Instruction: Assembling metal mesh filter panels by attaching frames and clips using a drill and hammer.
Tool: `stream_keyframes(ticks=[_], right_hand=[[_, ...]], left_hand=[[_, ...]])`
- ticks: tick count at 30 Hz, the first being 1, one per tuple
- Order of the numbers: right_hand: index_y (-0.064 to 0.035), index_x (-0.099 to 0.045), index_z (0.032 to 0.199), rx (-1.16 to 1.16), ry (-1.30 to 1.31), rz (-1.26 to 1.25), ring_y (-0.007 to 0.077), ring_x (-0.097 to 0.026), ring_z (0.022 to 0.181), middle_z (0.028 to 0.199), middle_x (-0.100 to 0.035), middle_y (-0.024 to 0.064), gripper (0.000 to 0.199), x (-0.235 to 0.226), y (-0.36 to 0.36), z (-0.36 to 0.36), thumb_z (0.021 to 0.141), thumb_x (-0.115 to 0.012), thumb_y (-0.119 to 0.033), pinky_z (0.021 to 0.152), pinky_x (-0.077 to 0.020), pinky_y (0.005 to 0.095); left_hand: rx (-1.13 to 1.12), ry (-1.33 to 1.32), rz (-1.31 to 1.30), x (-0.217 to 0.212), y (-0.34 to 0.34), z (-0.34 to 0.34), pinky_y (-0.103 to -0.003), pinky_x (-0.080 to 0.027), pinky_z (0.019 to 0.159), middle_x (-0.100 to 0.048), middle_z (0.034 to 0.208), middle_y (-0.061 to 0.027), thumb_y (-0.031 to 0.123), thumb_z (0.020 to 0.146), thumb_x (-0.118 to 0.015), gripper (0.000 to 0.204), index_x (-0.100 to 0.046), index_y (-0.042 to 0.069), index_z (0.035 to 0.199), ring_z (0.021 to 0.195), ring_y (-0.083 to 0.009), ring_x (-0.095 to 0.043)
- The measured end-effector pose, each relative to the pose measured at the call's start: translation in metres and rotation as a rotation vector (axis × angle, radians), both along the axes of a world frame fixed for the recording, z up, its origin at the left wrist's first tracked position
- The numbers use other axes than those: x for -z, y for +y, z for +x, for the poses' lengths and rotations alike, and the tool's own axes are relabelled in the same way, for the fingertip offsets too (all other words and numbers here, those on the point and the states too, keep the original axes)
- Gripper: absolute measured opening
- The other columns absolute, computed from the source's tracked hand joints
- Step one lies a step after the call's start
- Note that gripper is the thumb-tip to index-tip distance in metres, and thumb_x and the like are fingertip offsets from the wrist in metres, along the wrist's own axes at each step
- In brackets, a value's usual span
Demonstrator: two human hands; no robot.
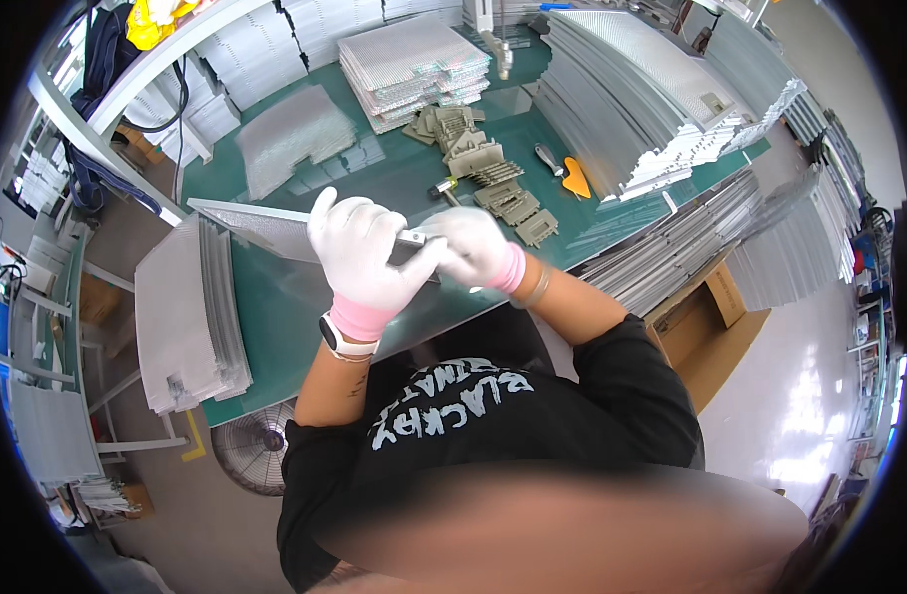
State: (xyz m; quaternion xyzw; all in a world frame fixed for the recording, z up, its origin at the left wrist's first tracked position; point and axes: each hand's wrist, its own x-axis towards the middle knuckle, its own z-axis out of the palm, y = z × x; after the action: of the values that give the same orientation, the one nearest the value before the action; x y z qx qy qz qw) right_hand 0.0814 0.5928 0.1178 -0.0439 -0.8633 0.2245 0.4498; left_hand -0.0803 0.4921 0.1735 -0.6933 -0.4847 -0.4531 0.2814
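Observation:
Both my hands wear white gloves with pink cuffs. My left hand (359, 252) grips the near end of a long flat grey metal mesh panel (260, 226) that reaches left over the green table (275, 297). My right hand (473, 247) closes on the same end of the panel from the right, touching my left hand. A small dark part shows between the two hands at the panel's corner; what it is cannot be made out.
Stacks of grey panels lie at the table's left edge (186, 317), back middle (414, 64) and right (641, 99). Beige plastic clips (493, 173), a hammer (443, 188) and an orange scraper (575, 178) lie behind my hands. A fan (255, 445) stands on the floor.

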Motion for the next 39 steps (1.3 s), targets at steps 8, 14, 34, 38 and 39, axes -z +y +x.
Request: stream_keyframes(ticks=[8,14,34,38,39], right_hand=[[-0.0114,-0.063,0.125,1.208,-0.69,-0.083,0.0397,-0.068,0.099,0.108,-0.071,0.0176,0.036,0.075,0.195,0.102,0.094,-0.058,-0.028,0.089,-0.0534,0.0489],[-0.0135,-0.05,0.142,1.153,-0.978,-0.304,0.0382,-0.069,0.107,0.116,-0.069,0.0197,0.051,0.088,0.24,0.115,0.093,-0.056,-0.026,0.092,-0.052,0.0522],[-0.0039,-0.029,0.151,0.029,0.213,-0.351,0.0263,-0.068,0.092,0.103,-0.065,0.0196,0.069,-0.161,-0.014,0.077,0.097,-0.068,-0.026,0.087,-0.0567,0.0391],[-0.0029,-0.042,0.144,-0.133,0.002,-0.159,0.0228,-0.07,0.094,0.106,-0.067,0.0179,0.055,-0.184,0.005,0.031,0.096,-0.068,-0.014,0.082,-0.0575,0.0351],[-0.0007,-0.041,0.143,-0.164,-0.032,-0.212,0.0216,-0.069,0.093,0.1,-0.069,0.0171,0.054,-0.187,0.004,0.02,0.098,-0.066,-0.015,0.085,-0.0562,0.0361]], left_hand=[[-0.007,-0.039,0.051,0.008,0.013,0.005,-0.05,-0.039,0.099,-0.055,0.074,-0.0027,0.027,0.061,-0.083,0.03,-0.062,0.012,0.079,0.08,-0.0248,-0.056],[-0.021,-0.053,0.0,0.004,0.023,0.009,-0.048,-0.038,0.102,-0.057,0.078,-0.0028,0.024,0.066,-0.079,0.026,-0.066,0.013,0.085,0.082,-0.024,-0.055],[0.239,-0.039,0.042,0.004,0.05,-0.028,-0.041,-0.038,0.076,-0.049,0.069,-0.0021,0.025,0.061,-0.076,0.024,-0.063,0.013,0.077,0.07,-0.0251,-0.048],[0.221,-0.069,0.051,0.007,0.052,-0.025,-0.042,-0.039,0.079,-0.05,0.071,-0.001,0.024,0.061,-0.077,0.024,-0.068,0.014,0.082,0.071,-0.0245,-0.048],[0.221,-0.074,0.053,0.006,0.053,-0.024,-0.042,-0.039,0.079,-0.05,0.071,-0.001,0.024,0.061,-0.077,0.024,-0.068,0.014,0.082,0.071,-0.0245,-0.048]])
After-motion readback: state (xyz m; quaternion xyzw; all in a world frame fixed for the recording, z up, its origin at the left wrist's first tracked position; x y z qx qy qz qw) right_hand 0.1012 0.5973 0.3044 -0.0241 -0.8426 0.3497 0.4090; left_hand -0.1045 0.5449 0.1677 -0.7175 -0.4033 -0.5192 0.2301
